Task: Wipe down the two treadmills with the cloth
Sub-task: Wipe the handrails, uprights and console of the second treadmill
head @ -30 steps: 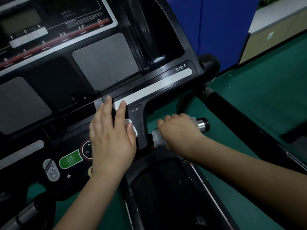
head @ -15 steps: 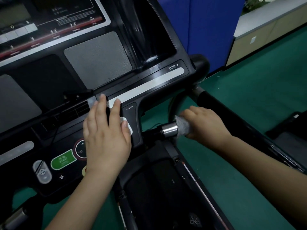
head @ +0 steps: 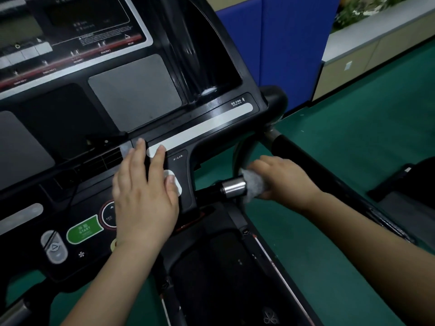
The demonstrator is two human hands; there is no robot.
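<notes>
A black treadmill console point(head: 131, 95) fills the left and top of the head view. My left hand point(head: 143, 198) lies flat on the console's lower panel, fingers straight, beside the green start button point(head: 84, 229). A short pulse grip with a silver metal band point(head: 234, 188) sticks out to the right of the console. My right hand point(head: 282, 180) grips a grey cloth point(head: 254, 183) wrapped over the outer end of that grip. Only a small bunch of the cloth shows past my fingers.
A black padded side handrail point(head: 329, 175) runs diagonally behind my right hand. The running belt point(head: 226, 278) lies below. Green floor point(head: 353, 137) spreads to the right, with a blue partition point(head: 289, 50), a beige cabinet point(head: 376, 52) and a dark object point(head: 409, 184) at the right edge.
My right hand has slid the cloth outward along the pulse grip, from its inner part to its outer end, uncovering the silver band. My left hand has stayed on the console.
</notes>
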